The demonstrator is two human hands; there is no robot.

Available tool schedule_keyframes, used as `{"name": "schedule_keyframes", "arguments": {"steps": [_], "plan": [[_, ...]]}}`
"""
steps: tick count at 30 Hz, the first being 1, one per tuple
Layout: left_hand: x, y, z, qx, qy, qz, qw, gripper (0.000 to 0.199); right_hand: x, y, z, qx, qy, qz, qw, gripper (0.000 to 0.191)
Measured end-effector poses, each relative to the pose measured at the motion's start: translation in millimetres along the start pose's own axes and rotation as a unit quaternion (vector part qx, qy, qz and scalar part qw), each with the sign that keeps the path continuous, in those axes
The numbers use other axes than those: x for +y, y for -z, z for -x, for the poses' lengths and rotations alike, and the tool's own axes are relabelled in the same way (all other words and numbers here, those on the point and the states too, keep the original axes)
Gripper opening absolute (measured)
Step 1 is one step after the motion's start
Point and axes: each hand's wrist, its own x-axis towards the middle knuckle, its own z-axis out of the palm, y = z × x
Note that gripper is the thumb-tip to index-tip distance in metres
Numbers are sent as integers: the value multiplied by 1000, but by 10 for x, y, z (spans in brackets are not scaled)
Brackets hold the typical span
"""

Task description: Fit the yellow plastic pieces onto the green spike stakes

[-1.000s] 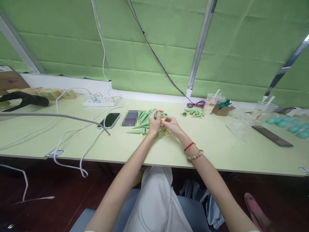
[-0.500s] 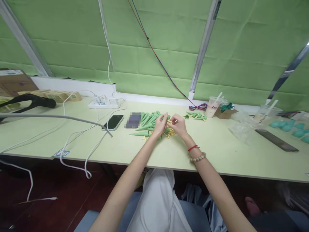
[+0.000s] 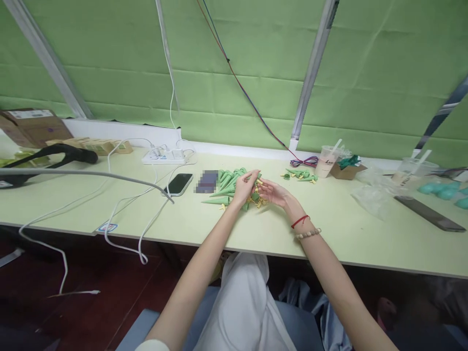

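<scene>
My left hand (image 3: 244,189) is closed around a green plastic cone (image 3: 259,176), whose wide end shows past the fingertips with a yellow bit at it. Most of that cone is hidden by the fingers. Close by on the right, my right hand (image 3: 275,193) has its fingers stretched and apart, turned toward the cone, and I see nothing held in it. Under and between the hands lie small yellow pieces (image 3: 259,202). A pile of green cones (image 3: 227,180) spreads to the left, one long cone (image 3: 215,201) lying nearer me.
Left of the pile are a blurred-out dark rectangle (image 3: 206,181), a phone (image 3: 180,184) and loose white cables by a power strip (image 3: 164,157). Behind on the right are more green and yellow parts (image 3: 302,174), a drink cup (image 3: 325,161), a small box (image 3: 347,170) and a plastic bag (image 3: 371,192).
My right hand has opened from a pinch and drawn slightly away to the right. My left hand keeps its hold on the cone. The whole view has shifted a little.
</scene>
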Motion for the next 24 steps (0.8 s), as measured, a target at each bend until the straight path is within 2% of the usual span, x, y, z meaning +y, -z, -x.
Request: {"name": "schedule_keyframes", "arguments": {"steps": [3, 5, 7, 11, 14, 16, 18, 20, 22, 23, 24], "plan": [[-19, 16, 0, 55, -80, -86, 992, 39, 27, 19, -22, -30, -29, 17, 999, 7], [-31, 28, -1, 68, -111, -117, 985, 36, 49, 17, -39, -33, -15, 20, 999, 11], [-29, 34, -3, 64, -105, -103, 987, 38, 60, 14, -51, -39, 0, 0, 999, 11], [2, 41, -16, 23, -49, -39, 998, 45, 47, 17, -61, -34, 6, -36, 999, 12], [-17, 53, -35, 10, -54, -45, 997, 43, 56, 13, -75, -6, 38, 7, 999, 2], [-63, 59, -50, 30, -78, -87, 993, 40, 85, 4, -100, 7, 94, 76, 993, 8], [-120, 57, -65, 48, -96, -147, 983, 38, 127, -8, -138, 60, 176, 170, 968, 11], [-167, 47, -79, 77, -78, -159, 981, 39, 167, -24, -178, 136, 283, 260, 913, 15], [-186, 39, -90, 89, -58, -134, 985, 41, 190, -47, -199, 158, 350, 309, 870, 17], [-184, 38, -94, 88, -51, -113, 988, 43, 193, -62, -199, 149, 357, 310, 869, 18], [-175, 40, -96, 84, -45, -91, 991, 45, 190, -78, -192, 131, 344, 293, 882, 19]]}}
